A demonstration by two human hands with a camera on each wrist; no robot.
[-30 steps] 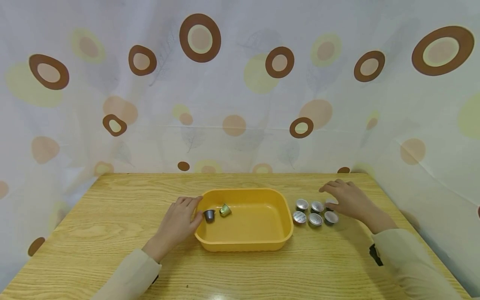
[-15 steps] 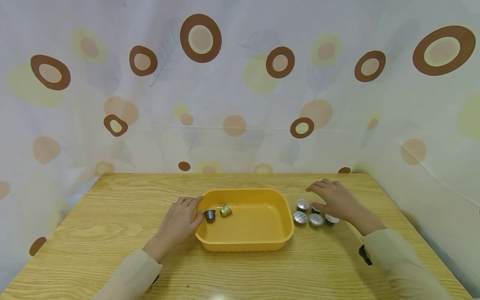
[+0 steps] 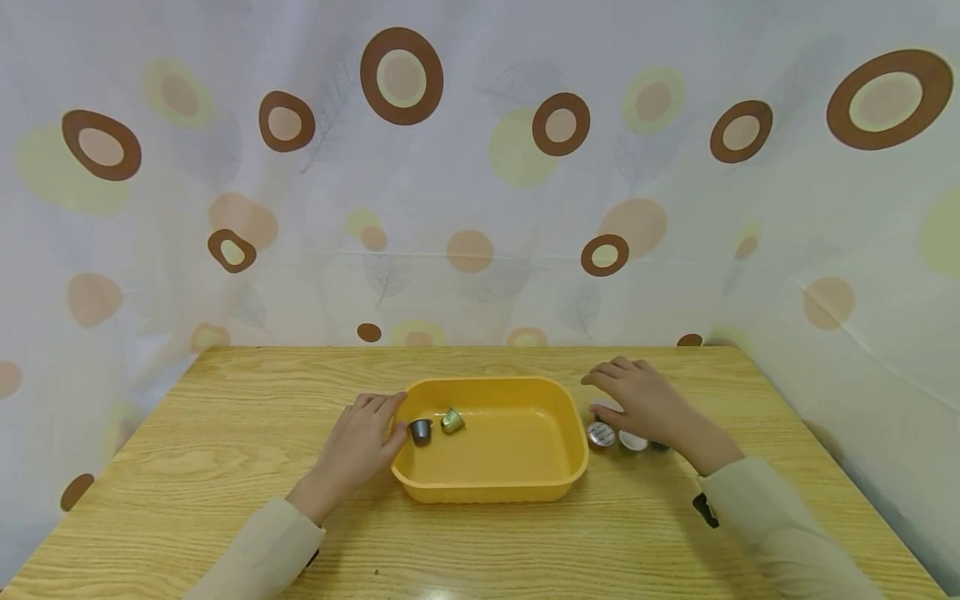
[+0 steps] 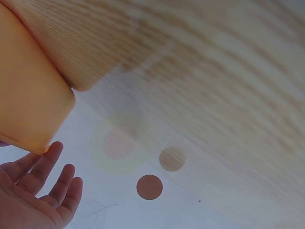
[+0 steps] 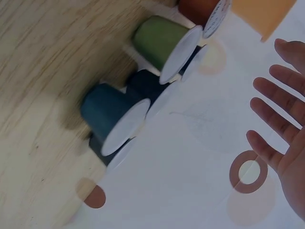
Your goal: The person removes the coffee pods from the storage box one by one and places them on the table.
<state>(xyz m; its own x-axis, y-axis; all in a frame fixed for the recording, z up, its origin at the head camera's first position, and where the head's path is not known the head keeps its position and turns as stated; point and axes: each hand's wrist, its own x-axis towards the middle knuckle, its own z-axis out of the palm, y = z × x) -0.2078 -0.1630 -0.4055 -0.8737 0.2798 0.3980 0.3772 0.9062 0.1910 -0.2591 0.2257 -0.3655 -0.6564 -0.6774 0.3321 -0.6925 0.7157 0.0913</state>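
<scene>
My left hand (image 3: 360, 433) touches the left rim of a yellow plastic tray (image 3: 491, 493), its fingertips at the back left corner. Inside that tray lie a dark grey coffee capsule (image 3: 421, 431) and a green coffee capsule (image 3: 452, 420), both near the left end. My right hand (image 3: 648, 408) hovers palm down over several more capsules on the table right of the tray, fingers spread around nothing. It partly hides them in the head view; a printed-lid capsule (image 3: 601, 434) still shows. The right wrist view shows a teal capsule (image 5: 112, 114) and a green capsule (image 5: 162, 43) below the hand, lids up.
The wooden table (image 3: 480, 550) carries the tray at its middle. A white cloth (image 3: 465, 183) with brown and yellow circles hangs behind the table and along both sides.
My right hand has moved left over the capsules, from the far right ones toward the tray, covering more of them. The left hand, the tray and its two capsules have stayed in place.
</scene>
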